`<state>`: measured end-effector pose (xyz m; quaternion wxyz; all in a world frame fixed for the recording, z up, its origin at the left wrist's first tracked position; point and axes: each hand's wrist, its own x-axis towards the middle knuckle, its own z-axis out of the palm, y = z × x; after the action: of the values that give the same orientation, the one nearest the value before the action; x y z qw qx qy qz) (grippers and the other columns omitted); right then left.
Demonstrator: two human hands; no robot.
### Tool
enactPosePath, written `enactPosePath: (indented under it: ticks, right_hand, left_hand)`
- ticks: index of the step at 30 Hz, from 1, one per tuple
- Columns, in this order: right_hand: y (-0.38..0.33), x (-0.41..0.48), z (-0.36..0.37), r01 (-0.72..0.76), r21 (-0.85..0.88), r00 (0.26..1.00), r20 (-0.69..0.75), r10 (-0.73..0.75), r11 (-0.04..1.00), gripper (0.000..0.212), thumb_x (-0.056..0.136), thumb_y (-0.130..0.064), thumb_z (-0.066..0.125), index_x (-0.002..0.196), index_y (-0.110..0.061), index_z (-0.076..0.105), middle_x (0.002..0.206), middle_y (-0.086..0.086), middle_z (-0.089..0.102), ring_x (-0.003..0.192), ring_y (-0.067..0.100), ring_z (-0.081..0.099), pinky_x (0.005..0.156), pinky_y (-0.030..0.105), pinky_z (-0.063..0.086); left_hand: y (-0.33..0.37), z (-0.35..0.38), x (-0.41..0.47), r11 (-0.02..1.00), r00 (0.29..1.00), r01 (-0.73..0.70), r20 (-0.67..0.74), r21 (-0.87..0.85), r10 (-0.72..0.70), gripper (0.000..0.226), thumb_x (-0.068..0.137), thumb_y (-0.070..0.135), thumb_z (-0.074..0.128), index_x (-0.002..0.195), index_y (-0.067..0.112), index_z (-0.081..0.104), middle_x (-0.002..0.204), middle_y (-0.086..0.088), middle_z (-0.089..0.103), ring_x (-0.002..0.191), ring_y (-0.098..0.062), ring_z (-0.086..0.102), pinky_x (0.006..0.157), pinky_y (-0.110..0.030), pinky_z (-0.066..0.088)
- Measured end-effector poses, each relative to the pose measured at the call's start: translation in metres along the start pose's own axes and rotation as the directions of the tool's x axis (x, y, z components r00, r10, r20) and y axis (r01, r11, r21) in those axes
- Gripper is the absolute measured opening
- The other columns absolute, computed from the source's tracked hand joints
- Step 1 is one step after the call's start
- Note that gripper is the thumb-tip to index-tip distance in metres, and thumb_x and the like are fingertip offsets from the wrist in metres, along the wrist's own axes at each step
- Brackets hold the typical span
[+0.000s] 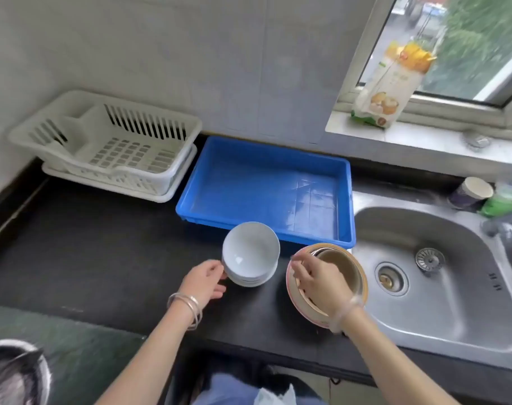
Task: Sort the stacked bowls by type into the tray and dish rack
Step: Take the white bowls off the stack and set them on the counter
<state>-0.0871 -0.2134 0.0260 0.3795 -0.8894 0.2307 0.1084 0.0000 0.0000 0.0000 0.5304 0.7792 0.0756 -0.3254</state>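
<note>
A stack of white bowls stands on the black counter, just in front of the blue tray. My left hand touches the stack's left side with its fingers curled against the lower bowls. To the right sits a stack of tan bowls with pale rims. My right hand lies over that stack's left rim, fingers curled on the edge of the top bowl. The white dish rack stands at the back left with nothing in it. The tray holds nothing either.
A steel sink with its drain lies right of the tan bowls. A paper cup and a green item stand behind it. A food bag leans on the window sill. A metal pot shows at bottom left.
</note>
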Motion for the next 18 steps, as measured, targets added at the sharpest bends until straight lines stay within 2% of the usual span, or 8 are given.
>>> enactPosePath:
  ticks: [2, 5, 8, 12, 15, 18]
  right_hand:
    - [-0.016, 0.019, 0.004, -0.007, -0.051, 0.999, -0.033, 0.006, 0.999, 0.033, 0.094, -0.04, 0.043, 0.118, -0.022, 0.056, 0.096, 0.003, 0.07, 0.089, 0.028, 0.064, 0.078, 0.032, 0.043]
    - [-0.035, 0.041, 0.016, -0.045, -0.094, 0.998, -0.042, 0.041, 0.995, 0.034, 0.092, -0.041, 0.047, 0.111, -0.015, 0.058, 0.099, 0.006, 0.07, 0.095, 0.029, 0.062, 0.075, 0.031, 0.04]
    - [-0.037, 0.048, 0.025, -0.074, -0.143, 0.994, -0.091, 0.061, 0.987, 0.026, 0.089, -0.035, 0.053, 0.098, -0.011, 0.056, 0.097, 0.011, 0.068, 0.092, 0.033, 0.06, 0.071, 0.033, 0.041]
    - [-0.043, 0.056, 0.028, -0.108, -0.227, 0.989, -0.126, 0.081, 0.968, 0.015, 0.09, -0.015, 0.04, 0.096, -0.006, 0.05, 0.101, 0.02, 0.064, 0.091, 0.038, 0.058, 0.066, 0.032, 0.035]
    - [-0.046, 0.059, 0.025, -0.115, -0.206, 0.987, -0.133, 0.088, 0.972, 0.018, 0.089, -0.008, 0.036, 0.099, -0.004, 0.051, 0.102, 0.022, 0.063, 0.092, 0.038, 0.057, 0.066, 0.031, 0.033]
    - [-0.042, 0.056, 0.015, -0.123, -0.12, 0.983, -0.151, 0.104, 0.985, 0.014, 0.088, -0.008, 0.039, 0.091, -0.005, 0.053, 0.098, 0.023, 0.063, 0.088, 0.038, 0.057, 0.066, 0.032, 0.036]
  left_hand:
    - [0.005, 0.0, 0.007, 0.998, 0.997, -0.04, -0.067, -0.053, 0.037, 0.023, 0.095, 0.017, 0.045, 0.116, 0.021, 0.053, 0.099, -0.006, 0.062, 0.082, -0.024, 0.065, 0.066, -0.025, 0.054]
    - [0.007, 0.004, 0.013, 0.997, 0.991, -0.07, -0.114, -0.036, 0.066, 0.032, 0.093, 0.014, 0.049, 0.125, 0.014, 0.053, 0.1, -0.005, 0.062, 0.084, -0.022, 0.065, 0.073, -0.029, 0.054]
    - [0.003, 0.008, 0.013, 0.995, 0.986, -0.092, -0.142, -0.033, 0.086, 0.031, 0.091, 0.012, 0.051, 0.122, 0.014, 0.054, 0.104, -0.007, 0.063, 0.084, -0.021, 0.066, 0.071, -0.028, 0.055]
    - [0.001, 0.012, 0.015, 0.992, 0.981, -0.1, -0.176, -0.073, 0.086, 0.028, 0.091, 0.011, 0.051, 0.119, 0.013, 0.056, 0.103, -0.007, 0.063, 0.085, -0.022, 0.065, 0.069, -0.026, 0.054]
    - [0.003, 0.013, 0.016, 0.989, 0.982, -0.099, -0.174, -0.11, 0.079, 0.024, 0.093, 0.014, 0.049, 0.115, 0.011, 0.058, 0.097, -0.005, 0.063, 0.083, -0.02, 0.065, 0.071, -0.028, 0.054]
    - [0.006, 0.013, 0.019, 0.991, 0.98, -0.088, -0.184, -0.098, 0.069, 0.023, 0.093, 0.015, 0.047, 0.112, 0.011, 0.06, 0.097, -0.008, 0.065, 0.084, -0.022, 0.066, 0.076, -0.032, 0.056]
